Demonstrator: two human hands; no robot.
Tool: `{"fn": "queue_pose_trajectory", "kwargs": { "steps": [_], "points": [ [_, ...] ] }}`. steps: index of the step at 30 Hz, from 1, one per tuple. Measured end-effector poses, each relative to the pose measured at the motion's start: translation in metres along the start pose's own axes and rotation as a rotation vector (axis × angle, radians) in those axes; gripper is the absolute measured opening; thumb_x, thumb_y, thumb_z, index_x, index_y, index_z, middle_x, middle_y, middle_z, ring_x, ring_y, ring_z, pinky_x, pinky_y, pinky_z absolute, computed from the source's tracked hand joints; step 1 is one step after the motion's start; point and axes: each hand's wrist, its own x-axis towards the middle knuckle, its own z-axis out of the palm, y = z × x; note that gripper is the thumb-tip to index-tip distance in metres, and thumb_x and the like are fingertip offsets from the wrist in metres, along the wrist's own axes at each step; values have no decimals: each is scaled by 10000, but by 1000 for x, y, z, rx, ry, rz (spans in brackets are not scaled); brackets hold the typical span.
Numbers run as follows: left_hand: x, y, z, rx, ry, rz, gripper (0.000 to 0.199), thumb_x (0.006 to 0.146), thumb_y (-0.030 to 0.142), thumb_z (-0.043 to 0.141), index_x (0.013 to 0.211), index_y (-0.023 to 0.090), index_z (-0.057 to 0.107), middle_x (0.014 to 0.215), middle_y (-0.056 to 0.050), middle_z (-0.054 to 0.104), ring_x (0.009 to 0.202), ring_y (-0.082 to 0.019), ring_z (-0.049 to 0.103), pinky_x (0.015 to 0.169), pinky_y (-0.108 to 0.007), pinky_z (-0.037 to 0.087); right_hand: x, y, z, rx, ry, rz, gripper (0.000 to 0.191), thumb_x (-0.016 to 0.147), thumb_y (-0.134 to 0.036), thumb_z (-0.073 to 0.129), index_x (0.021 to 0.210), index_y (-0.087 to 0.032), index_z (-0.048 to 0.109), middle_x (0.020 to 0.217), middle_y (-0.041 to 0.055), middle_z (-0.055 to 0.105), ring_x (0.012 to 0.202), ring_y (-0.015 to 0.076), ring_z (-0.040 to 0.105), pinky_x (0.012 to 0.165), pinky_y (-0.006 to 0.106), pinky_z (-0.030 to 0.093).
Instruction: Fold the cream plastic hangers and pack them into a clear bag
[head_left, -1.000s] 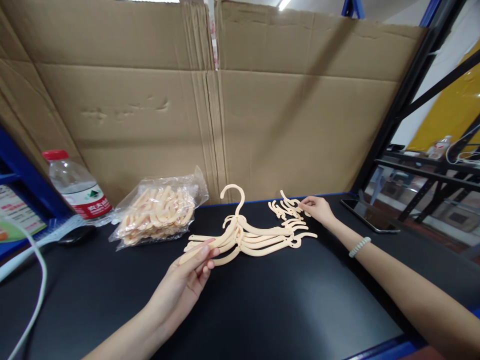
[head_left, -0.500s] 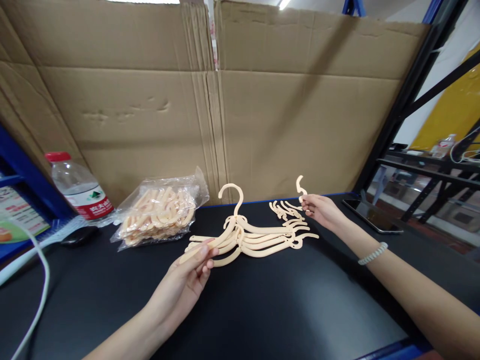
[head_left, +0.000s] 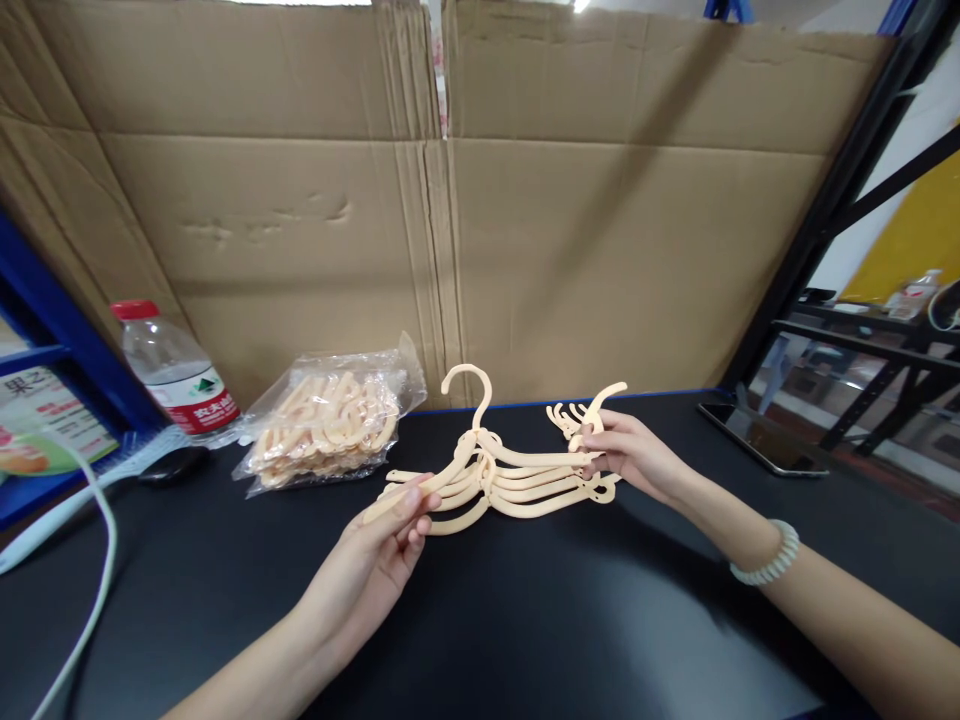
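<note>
Your left hand (head_left: 381, 555) has its fingers clamped on one arm of a cream plastic hooked hanger (head_left: 478, 436), over the stacked cream plastic hangers (head_left: 525, 508) on the smooth black tabletop (head_left: 480, 620); your right hand's (head_left: 637, 455) fingers pinch a small, curved cream plastic piece (head_left: 602, 402) at its other arm's end.

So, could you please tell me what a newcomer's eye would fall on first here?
Probably the cream hanger in the middle, held at one end by the left hand, while the right hand holds a small curved piece at its other end. After that, likely the red-capped bottle towards the left, beside a clear bag of cream pieces.
</note>
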Motion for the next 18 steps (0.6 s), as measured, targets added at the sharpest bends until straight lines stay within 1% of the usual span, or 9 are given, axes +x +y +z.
{"fn": "queue_pose_trajectory", "kwargs": {
  "steps": [3, 6, 9, 15, 18],
  "points": [
    [-2, 1, 0, 3, -8, -3, 178, 865, 37, 563, 938, 97, 714, 752, -59, 662, 527, -50, 567, 507, -116, 525, -1, -2, 1, -42, -16, -30, 237, 761, -357, 718, 725, -146, 617, 724, 35, 637, 624, 140, 604, 593, 296, 540],
    [-3, 2, -1, 4, -6, -7, 177, 863, 35, 565, 940, 92, 713, 744, -57, 657, 523, -47, 559, 507, -115, 522, -1, -3, 1, -78, 24, -63, 273, 751, -402, 740, 775, -153, 629, 749, 38, 660, 629, 131, 614, 573, 262, 536],
    [-3, 2, -2, 2, -7, -3, 180, 862, 29, 561, 940, 90, 711, 737, -57, 656, 517, -47, 554, 498, -112, 516, -1, -4, 1, -104, 65, -55, 297, 732, -411, 761, 792, -147, 636, 773, 51, 678, 624, 120, 616, 539, 227, 525],
    [-2, 2, 0, 0, -17, -6, 193, 862, 22, 550, 954, 94, 705, 741, -58, 654, 518, -52, 555, 502, -122, 523, -3, -5, 1, -87, -8, 5, 307, 717, -381, 779, 806, -147, 601, 888, 88, 704, 568, 100, 597, 481, 215, 510],
    [-2, 3, 0, -2, -9, -1, 195, 858, 20, 550, 947, 96, 706, 737, -60, 652, 517, -57, 555, 494, -125, 522, -5, -7, 3, -82, -11, -10, 302, 765, -398, 738, 843, -159, 570, 964, 108, 698, 613, 112, 615, 491, 222, 522]
  ]
}}
